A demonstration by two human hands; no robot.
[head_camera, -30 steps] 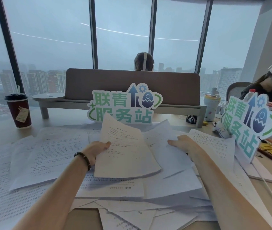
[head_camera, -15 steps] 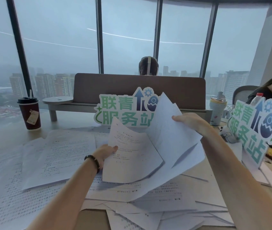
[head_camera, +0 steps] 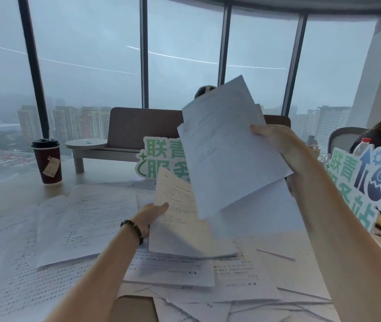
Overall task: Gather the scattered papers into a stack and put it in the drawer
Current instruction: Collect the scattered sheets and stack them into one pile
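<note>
**Two hands lifting loose sheets above a paper-strewn surface**

The right hand (head_camera: 275,141) pinches several raised sheets (head_camera: 226,147) at their right edge. The left hand (head_camera: 151,214) grips a thin stack (head_camera: 180,219) by its left edge, just above the scattered papers (head_camera: 85,219) that cover the surface (head_camera: 5,189). The paper looks light, floppy and slippery, so it is best held along an edge and squared up. No drawer is visible.

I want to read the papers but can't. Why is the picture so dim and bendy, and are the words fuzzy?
Head view: grey, hazy daylight through the windows lights everything from behind, so the sheets in the right hand look dull and bluish; the wide lens curves the window frames near the edges; print on the desk papers is too small and soft to read.
</note>
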